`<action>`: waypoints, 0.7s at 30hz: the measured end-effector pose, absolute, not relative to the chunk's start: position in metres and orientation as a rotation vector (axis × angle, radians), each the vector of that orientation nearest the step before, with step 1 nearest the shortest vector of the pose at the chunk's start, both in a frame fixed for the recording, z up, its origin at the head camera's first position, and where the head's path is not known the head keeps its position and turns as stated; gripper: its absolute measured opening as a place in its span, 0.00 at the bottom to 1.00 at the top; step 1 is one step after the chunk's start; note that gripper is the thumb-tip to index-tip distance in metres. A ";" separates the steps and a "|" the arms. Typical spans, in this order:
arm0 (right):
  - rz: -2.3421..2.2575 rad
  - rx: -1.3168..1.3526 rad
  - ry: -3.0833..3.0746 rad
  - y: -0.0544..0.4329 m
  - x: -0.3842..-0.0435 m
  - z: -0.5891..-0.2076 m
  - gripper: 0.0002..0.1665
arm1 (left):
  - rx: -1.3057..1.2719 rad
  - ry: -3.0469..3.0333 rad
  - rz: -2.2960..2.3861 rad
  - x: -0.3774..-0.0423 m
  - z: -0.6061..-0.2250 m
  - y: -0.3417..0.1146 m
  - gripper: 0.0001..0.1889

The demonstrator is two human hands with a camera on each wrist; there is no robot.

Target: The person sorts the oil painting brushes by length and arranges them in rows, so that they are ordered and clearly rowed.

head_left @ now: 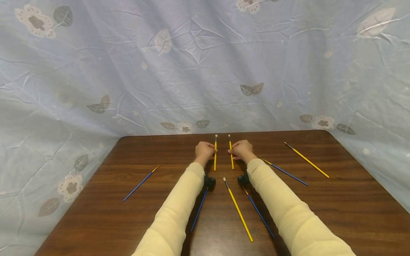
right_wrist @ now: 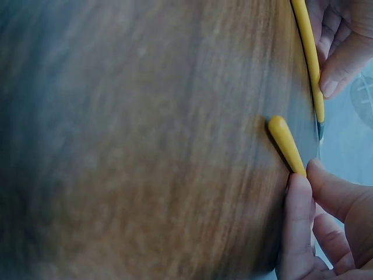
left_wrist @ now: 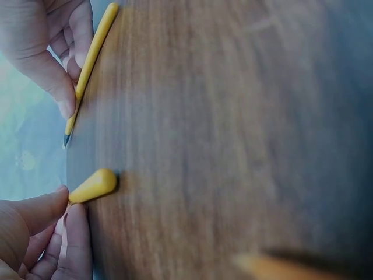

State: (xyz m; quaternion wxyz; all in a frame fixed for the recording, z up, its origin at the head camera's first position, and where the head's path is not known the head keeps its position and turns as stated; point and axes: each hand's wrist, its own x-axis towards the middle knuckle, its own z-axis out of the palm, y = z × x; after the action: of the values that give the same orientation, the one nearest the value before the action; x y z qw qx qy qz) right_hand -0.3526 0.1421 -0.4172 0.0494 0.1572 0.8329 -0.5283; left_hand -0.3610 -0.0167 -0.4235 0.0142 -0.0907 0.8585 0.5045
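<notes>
Near the table's far edge my left hand (head_left: 205, 150) pinches a yellow paintbrush (head_left: 215, 156) between thumb and fingers, its pale bristles toward the curtain. Just to its right, my right hand (head_left: 242, 149) pinches another yellow paintbrush (head_left: 231, 156), lying almost parallel with a narrow gap between the two. In the left wrist view, the rounded handle end of the left paintbrush (left_wrist: 96, 185) points back over the wood. The right wrist view has the handle of the right paintbrush (right_wrist: 284, 140) close over the table, held at thumb and fingertips.
On the brown table (head_left: 105, 220) lie a yellow paintbrush (head_left: 238, 210) between the forearms and another yellow paintbrush (head_left: 307, 160) at the right. Several blue-handled brushes lie around: one blue brush (head_left: 141, 183) at the left, others beside or partly under the sleeves. A patterned curtain (head_left: 192, 71) hangs behind.
</notes>
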 end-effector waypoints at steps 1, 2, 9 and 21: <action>-1.607 0.478 2.535 0.142 -0.353 -0.417 0.16 | -0.280 2.673 1.571 -0.361 -0.423 -0.017 0.09; -1.604 0.477 2.532 0.142 -0.353 -0.416 0.16 | -0.276 2.676 1.570 -0.361 -0.423 -0.017 0.09; -1.597 0.482 2.534 0.140 -0.350 -0.413 0.15 | -0.264 2.665 1.577 -0.362 -0.424 -0.019 0.09; -1.600 0.426 2.541 0.144 -0.348 -0.414 0.18 | -0.242 2.611 1.661 -0.359 -0.424 -0.019 0.10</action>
State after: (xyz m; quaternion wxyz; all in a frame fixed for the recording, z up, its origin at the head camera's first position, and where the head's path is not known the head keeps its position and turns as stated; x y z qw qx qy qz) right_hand -0.3477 0.1439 -0.4140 0.0542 0.1403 0.8366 -0.5268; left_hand -0.3594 -0.0186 -0.4239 0.0188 -0.0779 0.8410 0.5351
